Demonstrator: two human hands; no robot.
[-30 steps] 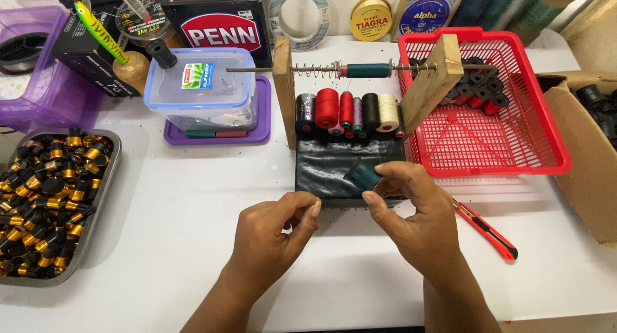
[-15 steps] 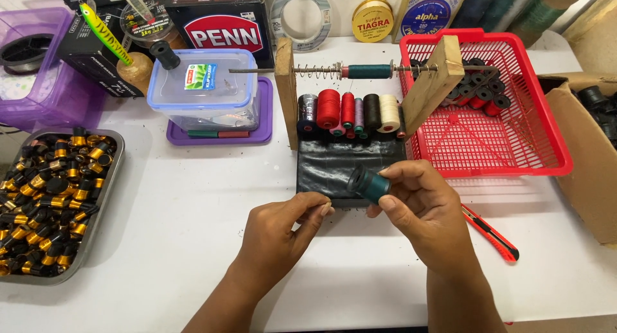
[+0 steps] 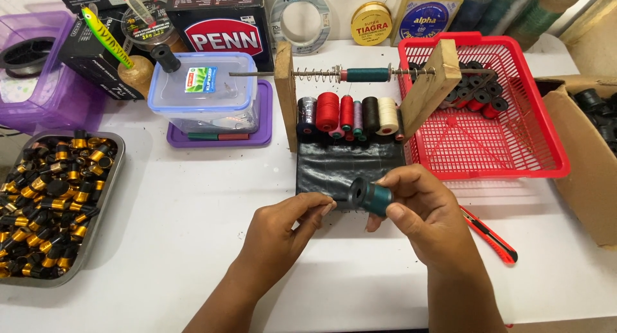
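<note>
Head view, nearest first: 2 hands meet low over the white desk (image 3: pixel 193 243). The right hand (image 3: pixel 427 220) pinches a small teal thread-wound bobbin with a black end cap (image 3: pixel 371 196) between thumb and fingers, cap end turned toward the left hand (image 3: pixel 283 227), whose fingertips are pressed together close to that cap, perhaps on a thread end too fine to see. Under the bobbin lies a glossy, creased black plastic sheet (image 3: pixel 334 169), seemingly a work mat. To the right rests a red-and-black utility knife (image 3: pixel 488 235). At far left, a metal tray of black-and-gold cylinders (image 3: pixel 48 204) keeps small parts gathered. Beyond the sheet, a row of coloured thread spools (image 3: pixel 350 114) stands between 2 wooden uprights, under a steel rod with a spring (image 3: pixel 315 72), which carries another teal spool. Farther right, a red plastic mesh basket (image 3: pixel 514 147) holds dark bobbins.
</note>
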